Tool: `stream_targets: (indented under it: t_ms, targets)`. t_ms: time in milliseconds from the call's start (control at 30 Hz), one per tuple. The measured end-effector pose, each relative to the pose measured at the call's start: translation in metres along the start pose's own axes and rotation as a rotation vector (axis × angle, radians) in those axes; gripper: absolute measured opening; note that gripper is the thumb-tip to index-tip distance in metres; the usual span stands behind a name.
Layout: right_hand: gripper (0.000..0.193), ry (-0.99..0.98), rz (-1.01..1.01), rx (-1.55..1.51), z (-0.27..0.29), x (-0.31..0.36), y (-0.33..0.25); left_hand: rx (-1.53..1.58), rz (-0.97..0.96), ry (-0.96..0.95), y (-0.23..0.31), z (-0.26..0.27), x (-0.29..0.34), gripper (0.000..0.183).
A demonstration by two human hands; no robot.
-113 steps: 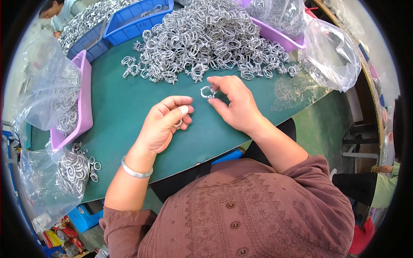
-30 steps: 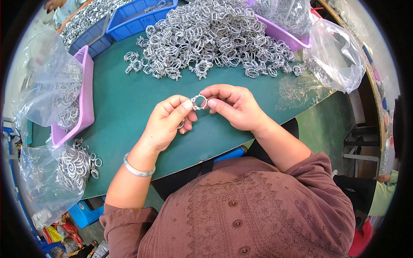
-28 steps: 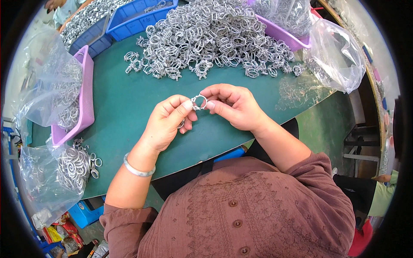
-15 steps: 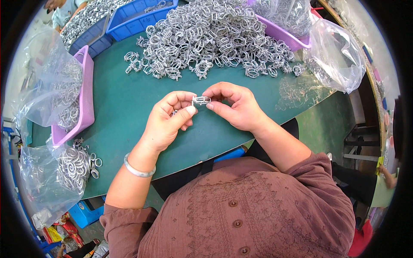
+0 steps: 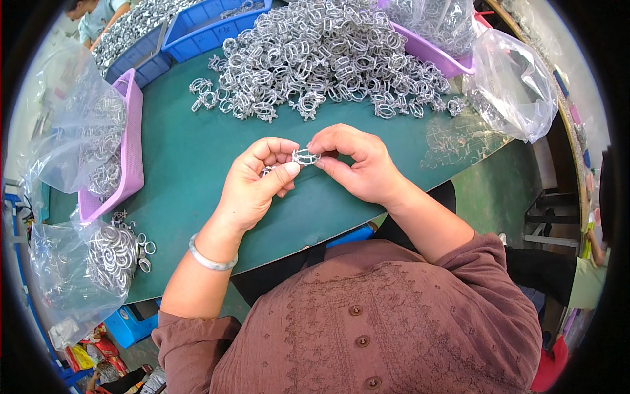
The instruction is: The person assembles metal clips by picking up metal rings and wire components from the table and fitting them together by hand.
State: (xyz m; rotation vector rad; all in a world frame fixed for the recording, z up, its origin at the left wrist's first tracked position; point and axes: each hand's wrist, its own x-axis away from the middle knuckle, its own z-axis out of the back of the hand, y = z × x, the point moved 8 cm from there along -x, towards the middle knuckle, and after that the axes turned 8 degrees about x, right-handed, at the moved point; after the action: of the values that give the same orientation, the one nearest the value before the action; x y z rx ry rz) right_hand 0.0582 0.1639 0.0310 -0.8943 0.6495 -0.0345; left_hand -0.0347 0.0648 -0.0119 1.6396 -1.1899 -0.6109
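Between my two hands, above the green table, is a small silvery metal ring-shaped part (image 5: 306, 157) with an open frame. My left hand (image 5: 257, 172) pinches its left side between thumb and fingers, and a bit of another metal piece (image 5: 267, 171) shows within the curled fingers. At the right side of the part, my right hand (image 5: 359, 163) has thumb and forefinger closed on its edge. Beyond the hands rises a big heap of similar metal parts (image 5: 308, 52), with a few loose ones along its near edge.
To the left stand a pink basket (image 5: 134, 144) with bagged parts and a plastic bag of flat rings (image 5: 111, 256). Blue bins (image 5: 210, 29) and a purple basket (image 5: 436, 59) flank the heap. A clear bag (image 5: 515, 85) hangs over the right edge. A co-worker (image 5: 98, 20) is at far left.
The metal part has turned between my fingers, so its open frame shows at another angle. My hands have barely shifted. A person at the far right edge has moved slightly.
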Motion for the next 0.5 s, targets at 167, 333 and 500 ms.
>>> stream_targets:
  t_ms: [167,333,500]
  targets:
    - [0.021,-0.026,-0.071,-0.026,-0.002,0.002,0.004,0.015,-0.039,0.013,0.003,-0.002,0.001,0.027]
    - [0.031,0.008,-0.07,-0.122,-0.001,0.003,0.005,-0.111,-0.142,-0.025,0.006,-0.005,0.001,0.031]
    - [0.033,0.024,-0.045,-0.149,-0.001,0.002,0.004,-0.225,-0.218,-0.011,0.01,-0.005,0.002,0.027]
